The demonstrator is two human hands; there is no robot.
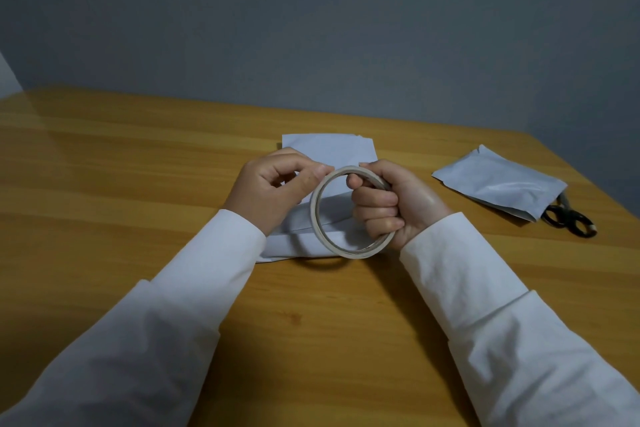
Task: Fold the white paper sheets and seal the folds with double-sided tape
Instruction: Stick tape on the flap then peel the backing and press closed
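White sleeves (512, 333) nearest, reaching in over the wooden table (104, 163). Past the cuffs, a tape ring (317, 208) held up on its edge, just above the folded white paper (329, 153). To the right of the ring, right hand (391, 205) gripping it, fingers curled through the hole. To the left of the ring, left hand (273, 184) pinching at the top rim with thumb and first finger, likely hunting for the loose end. Cannot tell if the end is caught yet.

Best to keep the ring still and tight. Scratch softly with a nail to lift the end. Pull slow and straight, only a short bit. Keep the sticky side off the sleeves.

Well right of the ring, another folded paper (502, 180), with black scissors (568, 218) poking out from under it.
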